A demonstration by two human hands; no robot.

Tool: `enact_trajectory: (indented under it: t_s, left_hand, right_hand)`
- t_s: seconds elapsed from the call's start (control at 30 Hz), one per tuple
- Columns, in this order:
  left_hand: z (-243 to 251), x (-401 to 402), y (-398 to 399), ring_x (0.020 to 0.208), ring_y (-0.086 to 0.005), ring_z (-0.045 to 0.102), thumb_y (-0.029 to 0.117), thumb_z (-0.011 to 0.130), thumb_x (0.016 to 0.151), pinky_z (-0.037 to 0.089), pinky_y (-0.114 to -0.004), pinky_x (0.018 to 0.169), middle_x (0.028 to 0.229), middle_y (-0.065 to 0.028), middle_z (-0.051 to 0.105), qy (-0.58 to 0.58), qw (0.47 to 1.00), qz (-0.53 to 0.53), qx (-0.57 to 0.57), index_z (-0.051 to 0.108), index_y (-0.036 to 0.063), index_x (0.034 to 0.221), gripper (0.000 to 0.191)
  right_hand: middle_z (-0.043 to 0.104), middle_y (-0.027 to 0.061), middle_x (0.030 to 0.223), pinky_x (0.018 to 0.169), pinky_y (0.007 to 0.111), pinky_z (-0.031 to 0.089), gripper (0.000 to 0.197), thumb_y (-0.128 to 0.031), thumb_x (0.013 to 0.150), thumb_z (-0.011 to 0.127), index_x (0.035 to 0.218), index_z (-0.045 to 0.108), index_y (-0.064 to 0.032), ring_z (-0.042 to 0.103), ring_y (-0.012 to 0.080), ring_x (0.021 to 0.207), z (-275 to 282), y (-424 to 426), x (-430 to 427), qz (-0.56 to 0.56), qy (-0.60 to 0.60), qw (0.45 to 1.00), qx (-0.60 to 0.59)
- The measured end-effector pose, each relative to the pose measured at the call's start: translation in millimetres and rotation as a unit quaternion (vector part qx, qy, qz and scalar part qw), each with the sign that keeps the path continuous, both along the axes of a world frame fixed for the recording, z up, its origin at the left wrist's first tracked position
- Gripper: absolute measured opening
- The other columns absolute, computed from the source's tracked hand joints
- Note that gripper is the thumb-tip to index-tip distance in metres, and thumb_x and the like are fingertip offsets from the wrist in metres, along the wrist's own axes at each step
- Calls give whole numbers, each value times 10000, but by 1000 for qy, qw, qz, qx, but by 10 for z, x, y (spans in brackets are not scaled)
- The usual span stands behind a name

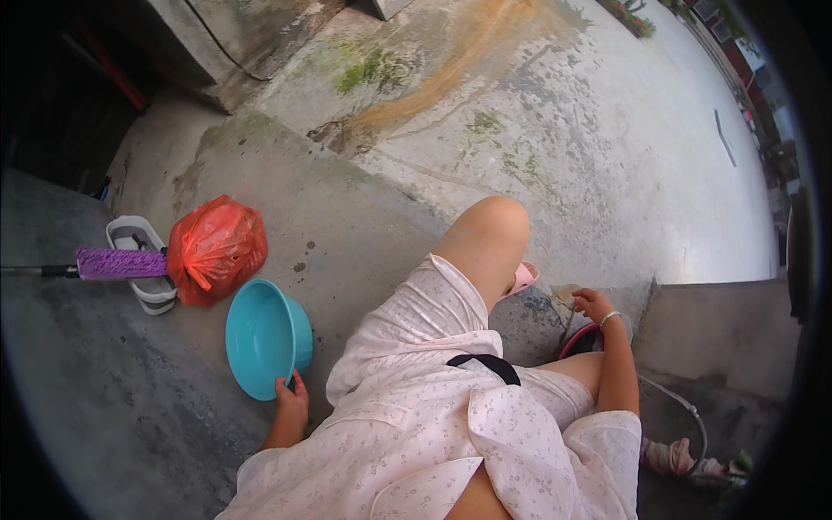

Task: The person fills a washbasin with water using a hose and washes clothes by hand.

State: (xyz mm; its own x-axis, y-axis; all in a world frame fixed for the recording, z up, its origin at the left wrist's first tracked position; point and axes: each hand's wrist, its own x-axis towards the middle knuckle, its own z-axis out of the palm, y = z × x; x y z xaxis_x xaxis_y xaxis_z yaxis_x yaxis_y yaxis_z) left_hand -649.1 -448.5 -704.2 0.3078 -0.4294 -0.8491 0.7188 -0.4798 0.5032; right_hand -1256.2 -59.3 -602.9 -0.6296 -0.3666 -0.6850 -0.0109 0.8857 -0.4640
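Observation:
The rim of a turquoise plastic basin is in the grip of my left hand. That basin is tipped on its side, its inner wall bare. Over on the right, my right hand, with a bracelet at the wrist, hangs above a dark pink-rimmed container. Its fingers are partly bent, and a thin pale strip shows just below them. Whether the fingers touch that strip is unclear. My leg and forearm hide most of the pink-rimmed container.
Left of the basin are a knotted red plastic bag, a grey-white mop bucket and a purple mop head. A hose bends down by a low concrete wall at right. Mossy, stained concrete lies ahead.

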Motion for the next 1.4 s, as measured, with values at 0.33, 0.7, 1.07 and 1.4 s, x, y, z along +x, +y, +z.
enact_trajectory:
  t_s: [0.33, 0.7, 1.07, 1.4]
  left_hand:
    - [593, -2127, -605, 764, -207, 583, 31, 515, 704, 432, -371, 982, 918, -120, 567, 183, 890, -416, -41, 496, -46, 966, 273]
    - [1300, -5618, 169, 812, -239, 607, -35, 499, 719, 592, -270, 698, 1088, -264, 497, 286, 566, -768, -85, 363, -145, 1140, 456]
    - [2294, -6268, 3104, 876, -308, 590, 46, 497, 744, 590, -370, 661, 1077, -163, 454, 157, 124, -968, -153, 216, 121, 1236, 571]
    - [1835, -5845, 4280, 796, -261, 604, 46, 467, 720, 567, -357, 666, 934, -127, 539, 155, 24, -985, -71, 406, 29, 1060, 346]
  right_hand:
    - [651, 155, 979, 828, 365, 468, 304, -257, 867, 526, 1082, 607, -58, 612, 307, 921, 493, 405, 645, 99, 147, 984, 0]
    - [639, 136, 1004, 833, 403, 459, 270, -246, 848, 543, 1051, 617, -82, 600, 311, 947, 945, 1086, 2014, -94, 151, 983, 35]
    - [622, 113, 1009, 809, 380, 472, 263, -242, 859, 544, 1066, 607, -93, 596, 295, 924, 1294, 1435, 2864, -278, 257, 925, 18]
    - [639, 104, 898, 660, 284, 484, 172, -93, 861, 555, 1004, 619, -22, 629, 193, 763, 1527, 1822, 2924, -492, 424, 752, -111]
